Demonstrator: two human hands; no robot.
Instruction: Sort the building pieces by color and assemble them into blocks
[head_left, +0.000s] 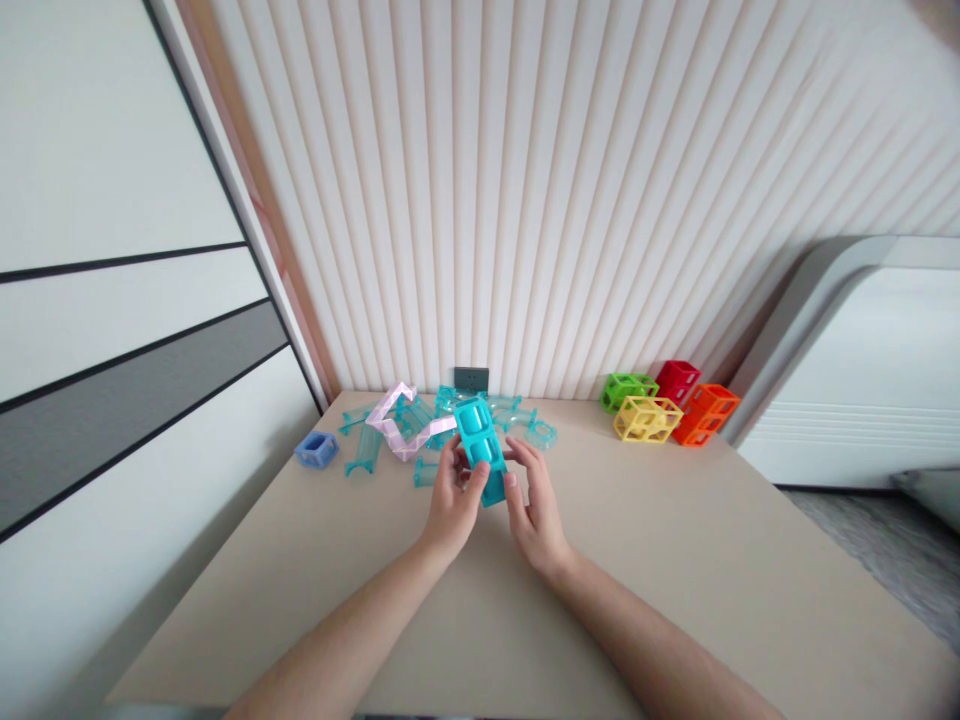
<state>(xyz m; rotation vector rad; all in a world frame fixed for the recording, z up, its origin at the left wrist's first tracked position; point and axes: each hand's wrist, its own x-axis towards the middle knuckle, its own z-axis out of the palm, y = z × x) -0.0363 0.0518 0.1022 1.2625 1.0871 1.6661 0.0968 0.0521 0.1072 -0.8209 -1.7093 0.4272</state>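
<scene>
Head view: the left hand (452,502) holds a turquoise block (481,447), thumb pressed on its front face, fingers curled behind its left side. The right hand (537,508) is half curled at the block's right edge, thumb tip by the lower part; whether it grips or only touches, I cannot tell. The block is tilted, held up above the table (600,560) between the hands. Just behind, translucent teal pieces (366,450) lie scattered, with a pink zigzag piece (406,443) among them, left of the block. Farther left lies a blue block (316,450). Well to the right, green (628,381), yellow (646,421), red (678,379) and orange (706,414) frame blocks stand grouped. A dark socket panel (471,379) sits at the ribbed wall (510,200).
</scene>
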